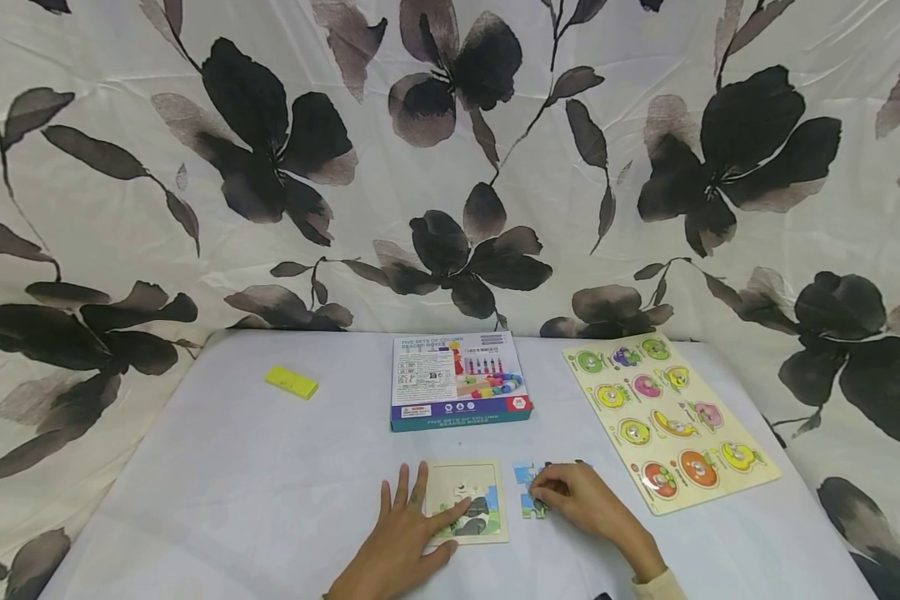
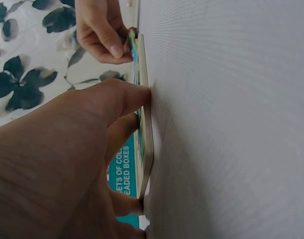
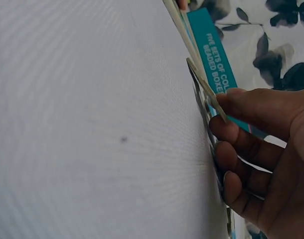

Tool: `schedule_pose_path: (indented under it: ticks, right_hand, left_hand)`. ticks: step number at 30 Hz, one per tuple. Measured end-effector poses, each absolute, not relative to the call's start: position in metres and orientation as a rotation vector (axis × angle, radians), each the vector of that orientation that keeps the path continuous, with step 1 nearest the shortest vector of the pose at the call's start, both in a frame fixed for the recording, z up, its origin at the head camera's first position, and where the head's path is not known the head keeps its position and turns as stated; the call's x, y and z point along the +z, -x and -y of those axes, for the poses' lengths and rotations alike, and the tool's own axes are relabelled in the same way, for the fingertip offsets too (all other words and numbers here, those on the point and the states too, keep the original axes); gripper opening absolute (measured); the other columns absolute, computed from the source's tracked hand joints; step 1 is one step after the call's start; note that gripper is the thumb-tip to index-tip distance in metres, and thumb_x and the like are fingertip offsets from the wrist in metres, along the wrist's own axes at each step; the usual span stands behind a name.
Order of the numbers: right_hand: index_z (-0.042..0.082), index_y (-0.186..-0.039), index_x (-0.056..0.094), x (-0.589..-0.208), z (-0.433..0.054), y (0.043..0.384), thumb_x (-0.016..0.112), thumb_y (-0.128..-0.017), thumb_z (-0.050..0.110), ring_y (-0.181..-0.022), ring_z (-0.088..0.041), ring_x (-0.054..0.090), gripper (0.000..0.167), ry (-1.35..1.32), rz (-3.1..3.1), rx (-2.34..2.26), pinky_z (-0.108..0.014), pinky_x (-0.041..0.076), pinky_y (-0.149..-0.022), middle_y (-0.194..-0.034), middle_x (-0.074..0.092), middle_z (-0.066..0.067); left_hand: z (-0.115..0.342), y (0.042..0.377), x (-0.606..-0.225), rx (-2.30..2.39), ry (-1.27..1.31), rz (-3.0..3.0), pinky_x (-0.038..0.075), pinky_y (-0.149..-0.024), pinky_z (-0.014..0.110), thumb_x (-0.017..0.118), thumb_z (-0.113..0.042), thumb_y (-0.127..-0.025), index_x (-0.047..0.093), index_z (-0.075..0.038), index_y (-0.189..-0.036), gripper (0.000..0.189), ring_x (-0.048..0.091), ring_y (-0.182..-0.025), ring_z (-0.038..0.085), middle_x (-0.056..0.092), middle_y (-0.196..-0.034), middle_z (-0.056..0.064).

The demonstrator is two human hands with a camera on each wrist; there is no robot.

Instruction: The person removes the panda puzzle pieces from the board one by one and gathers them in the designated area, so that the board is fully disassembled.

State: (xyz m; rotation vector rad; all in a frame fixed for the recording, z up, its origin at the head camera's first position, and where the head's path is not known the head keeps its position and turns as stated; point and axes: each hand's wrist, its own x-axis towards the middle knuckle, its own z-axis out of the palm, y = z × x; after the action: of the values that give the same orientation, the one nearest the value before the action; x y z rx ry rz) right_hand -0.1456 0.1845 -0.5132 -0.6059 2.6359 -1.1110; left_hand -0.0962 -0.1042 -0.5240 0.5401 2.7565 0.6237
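Counted two bare hands at the near side of one white-cloth-covered table (image 1: pixel 232 500). Found one square, pale wooden puzzle tray (image 1: pixel 503 500) lying flat, with coloured panda puzzle pieces (image 1: pixel 478 515) set in its lower right part; cannot tell their number. Observed left hand (image 1: pixel 401 537) laid over the tray's left side with fingers extended and spread, index finger across the panda picture, thumb against the edge. Observed right hand (image 1: pixel 587 502) just right of the tray, pinching one thin, flat puzzle piece (image 3: pixel 207 87) between thumb and index finger. Noted by that hand a group of loose, mostly blue puzzle pieces (image 1: pixel 525 475), near the tray but apart from it; partly hidden, cannot be counted. Recorded beyond the tray one flat, white-and-teal printed box (image 1: pixel 457 408); at far left, one yellow rectangular block (image 1: pixel 292 382). Counted at right one pale wooden board (image 1: pixel 633 408) bearing twelve colourful fruit pieces (image 1: pixel 699 469), in four rows of three. Noted behind, one white cloth backdrop (image 1: pixel 390 183) with dark flowers.
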Motion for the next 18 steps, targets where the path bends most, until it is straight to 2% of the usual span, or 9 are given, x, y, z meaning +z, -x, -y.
schedule_pose_path:
  ticks: [12,18]
  right_hand:
    - [0.019,-0.087,0.072,-0.512,-0.184,0.145,0.067,-0.090,0.028,-0.064,-0.003,0.051,0.010,0.590,-2.645,-1.125,-0.022,0.045,-0.059,-0.073,0.062,0.011]
    - [0.015,-0.091,0.072,-0.511,-0.169,0.149,0.068,-0.089,0.021,-0.068,-0.003,0.052,0.007,0.655,-2.632,-1.206,-0.021,0.047,-0.062,-0.079,0.063,0.012]
  left_hand:
    - [0.104,0.095,-0.524,0.625,-0.549,-2.760,0.002,-0.103,0.076,0.058,-0.051,-0.088,0.048,-0.046,-0.136,0.050,-0.004,-0.139,0.055,0.007,-0.157,0.027]
    - [0.105,0.095,-0.523,0.622,-0.567,-2.760,0.004,-0.103,0.076,0.057,-0.051,-0.089,0.047,-0.046,-0.138,0.050,-0.003,-0.139,0.056,0.008,-0.156,0.029]
